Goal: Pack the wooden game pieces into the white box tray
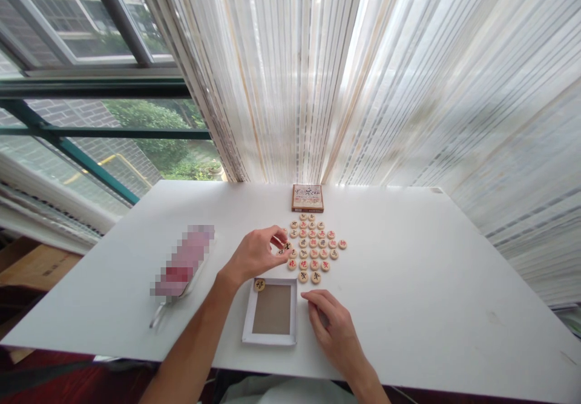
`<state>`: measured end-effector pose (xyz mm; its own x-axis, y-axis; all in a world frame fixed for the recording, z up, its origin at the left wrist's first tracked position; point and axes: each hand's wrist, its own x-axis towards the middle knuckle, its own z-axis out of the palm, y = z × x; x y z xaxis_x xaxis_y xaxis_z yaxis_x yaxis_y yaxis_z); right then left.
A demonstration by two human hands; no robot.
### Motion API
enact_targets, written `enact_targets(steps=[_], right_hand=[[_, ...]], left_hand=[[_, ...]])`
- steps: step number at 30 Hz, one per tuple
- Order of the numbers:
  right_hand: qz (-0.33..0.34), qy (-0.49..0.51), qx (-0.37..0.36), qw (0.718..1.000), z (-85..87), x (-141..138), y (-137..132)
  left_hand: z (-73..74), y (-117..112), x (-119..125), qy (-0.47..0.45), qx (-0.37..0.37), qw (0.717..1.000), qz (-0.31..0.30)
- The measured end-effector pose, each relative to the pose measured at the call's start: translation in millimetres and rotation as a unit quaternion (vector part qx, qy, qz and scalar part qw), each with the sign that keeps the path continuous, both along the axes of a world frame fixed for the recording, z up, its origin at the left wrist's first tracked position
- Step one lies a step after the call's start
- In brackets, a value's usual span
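Note:
My left hand (259, 253) pinches a round wooden Chinese chess piece (287, 246) with a black character, at the left side of the laid-out pieces. Some pieces beneath its fingertips are partly hidden. Several more pieces (313, 243), with red or black characters, lie face up in rows. Below them is a shallow white box tray (293, 313) with one black-character piece (259, 285) in its upper left corner. My right hand (334, 326) rests on the table just right of the tray, its fingers curled together with no piece visible in them.
A printed chess box (307, 198) lies behind the pieces on the white table (431, 283). On the left is a blurred pink item (185, 262) with a strap. A striped curtain (290, 77) hangs along the far edge, beside a window (104, 114). Cardboard boxes (40, 265) stand at the left.

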<state>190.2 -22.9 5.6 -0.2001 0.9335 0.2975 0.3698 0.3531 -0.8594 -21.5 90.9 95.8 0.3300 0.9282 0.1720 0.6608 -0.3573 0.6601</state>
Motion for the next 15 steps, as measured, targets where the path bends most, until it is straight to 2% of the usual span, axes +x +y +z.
enact_targets(steps=[3,7,12,15], right_hand=[[0.002,-0.004,0.001,1.0,0.5,0.2,-0.5],[0.001,-0.008,0.006,1.0,0.3,0.3,-0.8],[-0.004,0.01,0.002,1.0,2.3,-1.2,-1.7],[-0.005,0.019,-0.003,1.0,11.7,-1.4,1.7]], left_hand=[[-8.1,-7.8,-17.3,-0.089,-0.048,0.995,0.028],[-23.4,-13.7,-36.7,-0.158,-0.079,0.983,0.057],[-36.2,-12.7,-46.3,-0.222,-0.078,0.972,0.012],[-37.6,-6.3,-44.2,-0.242,-0.073,0.967,-0.026]])
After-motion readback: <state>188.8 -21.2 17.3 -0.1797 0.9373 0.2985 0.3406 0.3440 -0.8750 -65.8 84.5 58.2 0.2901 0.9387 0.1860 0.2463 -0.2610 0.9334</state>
